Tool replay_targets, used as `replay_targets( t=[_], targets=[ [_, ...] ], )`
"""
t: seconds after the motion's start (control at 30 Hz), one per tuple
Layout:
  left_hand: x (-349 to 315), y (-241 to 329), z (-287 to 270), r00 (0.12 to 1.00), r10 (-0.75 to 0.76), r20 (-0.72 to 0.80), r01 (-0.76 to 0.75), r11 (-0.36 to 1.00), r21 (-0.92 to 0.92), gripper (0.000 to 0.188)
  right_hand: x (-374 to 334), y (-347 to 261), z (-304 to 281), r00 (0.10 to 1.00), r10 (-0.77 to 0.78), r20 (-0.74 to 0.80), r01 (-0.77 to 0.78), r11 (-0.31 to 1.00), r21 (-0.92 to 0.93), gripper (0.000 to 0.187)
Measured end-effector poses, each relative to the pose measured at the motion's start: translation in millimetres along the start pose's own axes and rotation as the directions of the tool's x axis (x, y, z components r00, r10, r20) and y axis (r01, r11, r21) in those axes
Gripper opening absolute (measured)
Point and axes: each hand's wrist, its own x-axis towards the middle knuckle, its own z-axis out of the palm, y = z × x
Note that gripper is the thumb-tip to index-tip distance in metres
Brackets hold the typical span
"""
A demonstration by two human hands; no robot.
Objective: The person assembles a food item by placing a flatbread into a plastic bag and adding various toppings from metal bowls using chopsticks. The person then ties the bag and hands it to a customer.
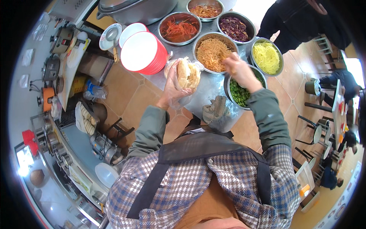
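ok so from my feed: left hand (172, 89) is wrapped in a thin clear bag or glove, fingers curled round a split bun (188, 73) and holding it over the steel counter (207, 89), just beside the red tub (144, 53). The plastic crinkles so much I can't see where the fingertips end

Right hand (238, 66) is at the rim of the shredded-food bowl (213, 53), fingers bunched and pointing down. Looks like a pinch, but the tips are blurred and turned away from me, so I can't tell if it has anything or how closed it is

The wrist covers part of the green-bean bowl (241, 93), so only about half of that shows. Around it I count 4 more bowls: carrot (180, 28), purple cabbage (234, 27), yellow shreds (267, 56), and 1 at the top edge (205, 8) that's cut off. The big pot (137, 10) up top is cropped too

There's a crumpled cloth (215, 108) at the counter edge, half under clear plastic. My own chest and apron (198, 152) block everything below. A person in black (293, 19) stands top right, only partly in frame
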Motion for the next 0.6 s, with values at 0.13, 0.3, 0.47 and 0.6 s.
replay_targets(
  t=[0.13, 0.3, 0.47, 0.6],
  targets=[
    [5.2, -12.2, -4.0, 0.987, 0.144, -0.074, -0.113, 0.939, 0.324, 0.122, -14.0, -3.2, -69.3, 0.861, 0.501, -0.090, -0.249, 0.568, 0.784, 0.011],
    [10.4, -20.6, 22.0, 0.979, 0.127, -0.161, -0.074, 0.951, 0.299, 0.118, -17.3, -29.4, -91.8, 0.809, 0.588, 0.016, -0.142, 0.168, 0.975, 0.021],
    [17.0, -20.3, 45.3, 0.960, 0.165, -0.225, -0.155, 0.986, 0.061, 0.117, -12.6, -22.3, -77.4, 0.795, 0.592, 0.131, -0.182, 0.027, 0.983, 0.018],
    [21.2, -23.2, 49.2, 0.947, 0.202, -0.250, -0.184, 0.979, 0.091, 0.118, -18.4, -8.9, -80.7, 0.793, 0.592, 0.146, -0.207, 0.036, 0.978, 0.018]
  ],
)
